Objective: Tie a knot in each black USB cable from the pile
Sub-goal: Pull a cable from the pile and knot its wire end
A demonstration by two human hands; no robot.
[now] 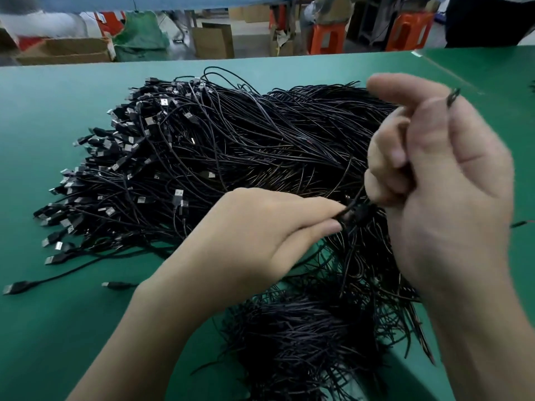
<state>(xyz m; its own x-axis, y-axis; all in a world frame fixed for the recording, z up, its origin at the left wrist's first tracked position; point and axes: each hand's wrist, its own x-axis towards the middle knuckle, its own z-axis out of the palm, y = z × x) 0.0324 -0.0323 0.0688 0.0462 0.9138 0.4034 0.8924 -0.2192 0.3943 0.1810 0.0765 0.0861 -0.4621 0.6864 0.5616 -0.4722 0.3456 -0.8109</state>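
Note:
A big pile of black USB cables lies on the green table, plugs fanned out to the left and bare ends toward me. My left hand pinches one black cable between thumb and forefinger just above the pile. My right hand is raised beside it, fingers curled round the same cable, whose end sticks up past the hand. The index finger of that hand points left. Between the two hands a small dark loop or knot shows, blurred.
A second heap of cable ends lies near me. Two loose plugs rest on the table at the left. Beyond the far table edge stand cardboard boxes, orange stools and a person's blurred figure.

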